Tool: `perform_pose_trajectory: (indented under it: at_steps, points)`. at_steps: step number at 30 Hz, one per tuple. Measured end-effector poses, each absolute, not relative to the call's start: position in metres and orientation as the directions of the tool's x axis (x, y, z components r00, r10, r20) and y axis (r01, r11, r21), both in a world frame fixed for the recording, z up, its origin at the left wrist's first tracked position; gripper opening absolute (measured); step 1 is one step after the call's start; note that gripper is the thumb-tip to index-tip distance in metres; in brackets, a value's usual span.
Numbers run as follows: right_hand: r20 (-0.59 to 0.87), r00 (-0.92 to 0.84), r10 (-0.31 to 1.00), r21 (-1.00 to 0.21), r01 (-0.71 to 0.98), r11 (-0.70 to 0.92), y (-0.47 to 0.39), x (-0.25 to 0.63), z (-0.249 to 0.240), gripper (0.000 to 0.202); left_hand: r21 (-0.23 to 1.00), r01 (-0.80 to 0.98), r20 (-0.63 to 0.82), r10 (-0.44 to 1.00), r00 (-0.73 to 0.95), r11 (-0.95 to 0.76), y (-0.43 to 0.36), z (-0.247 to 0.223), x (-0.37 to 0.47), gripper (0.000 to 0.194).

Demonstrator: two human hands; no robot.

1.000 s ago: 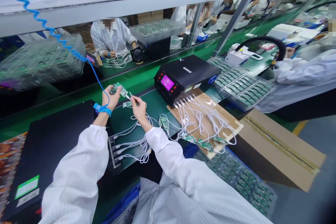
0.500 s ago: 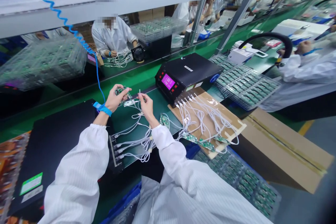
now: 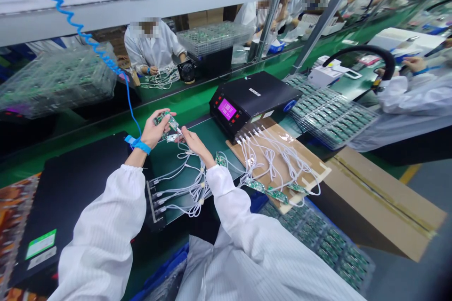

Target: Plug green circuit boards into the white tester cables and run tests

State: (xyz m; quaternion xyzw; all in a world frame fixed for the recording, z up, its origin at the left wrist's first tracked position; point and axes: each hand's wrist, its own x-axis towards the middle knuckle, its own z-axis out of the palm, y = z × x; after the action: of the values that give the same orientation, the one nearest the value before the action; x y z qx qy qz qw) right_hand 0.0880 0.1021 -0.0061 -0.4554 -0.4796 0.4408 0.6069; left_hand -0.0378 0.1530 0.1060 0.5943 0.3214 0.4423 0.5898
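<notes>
My left hand [image 3: 155, 128], with a blue wrist strap [image 3: 138, 145] at the wrist, is closed on a green circuit board [image 3: 172, 122]. At the board's lower right end, my right hand [image 3: 192, 141] pinches the white plug [image 3: 179, 131] of a cable. The plug meets the board's edge; how far in it sits I cannot tell. Just below the left fingers is another small board [image 3: 172, 138]. White cables [image 3: 192, 188] run from under my hands to the sockets of a black box [image 3: 84, 188] on the left.
A black tester [image 3: 256, 96] with a lit pink screen feeds white cables, some ending in boards [image 3: 277, 194], over a cardboard sheet [image 3: 314, 160]. Clear trays of boards [image 3: 328, 110] stand behind. A carton [image 3: 384, 202] lies right. A coiled blue cord [image 3: 84, 33] hangs left. Co-workers sit opposite and at right.
My right hand has moved left and turned, bringing the plug from apart up to the board's end. The board in my left hand has tilted toward it.
</notes>
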Motion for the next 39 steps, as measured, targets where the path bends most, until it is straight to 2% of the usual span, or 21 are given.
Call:
perform_pose_trajectory:
  at_steps: [3, 6, 9, 12, 17, 20, 24, 29, 35, 39]
  points:
    - [0.296, 0.179, 0.938, -0.952, 0.131, 0.276, 0.094, 0.086, -0.007, 0.041, 0.97, -0.195, 0.212, 0.893, 0.397, -0.143, 0.162, 0.099, -0.039, 0.034]
    - [0.394, 0.206, 0.896, -0.878, 0.374, 0.3, 0.09, 0.085, -0.009, 0.024, 0.961, -0.241, 0.226, 0.893, 0.388, -0.139, 0.169, 0.094, -0.041, 0.041]
    - [0.455, 0.261, 0.851, -0.814, 0.51, 0.278, 0.089, 0.08, -0.012, 0.033, 0.952, -0.276, 0.238, 0.888, 0.394, -0.133, 0.172, 0.093, -0.041, 0.05]
    - [0.468, 0.344, 0.814, -0.765, 0.619, 0.178, 0.09, 0.071, -0.018, 0.041, 0.952, -0.283, 0.228, 0.892, 0.391, -0.119, 0.171, 0.093, -0.04, 0.053]
    - [0.461, 0.31, 0.832, -0.724, 0.673, 0.151, 0.093, 0.057, -0.028, 0.062, 0.949, -0.297, 0.216, 0.903, 0.373, -0.105, 0.169, 0.095, -0.039, 0.053]
    - [0.457, 0.347, 0.819, -0.759, 0.632, 0.156, 0.089, 0.057, -0.027, 0.055, 0.951, -0.303, 0.176, 0.91, 0.376, -0.058, 0.168, 0.097, -0.039, 0.05]
    - [0.475, 0.5, 0.724, -0.841, 0.501, 0.205, 0.078, 0.061, -0.016, 0.042, 0.943, -0.331, 0.118, 0.908, 0.403, 0.025, 0.165, 0.101, -0.038, 0.045]
    - [0.357, 0.575, 0.736, -0.932, 0.162, 0.326, 0.07, 0.066, 0.002, 0.04, 0.963, -0.24, 0.025, 0.848, 0.53, 0.121, 0.156, 0.103, -0.038, 0.042]
    - [0.298, 0.6, 0.742, -0.877, -0.135, 0.462, 0.067, 0.067, 0.018, 0.037, 0.985, -0.055, -0.09, 0.749, 0.657, 0.167, 0.149, 0.101, -0.041, 0.046]
    - [0.269, 0.657, 0.704, -0.834, -0.207, 0.512, 0.064, 0.067, 0.024, 0.033, 0.988, -0.024, -0.097, 0.738, 0.667, 0.151, 0.15, 0.1, -0.042, 0.046]
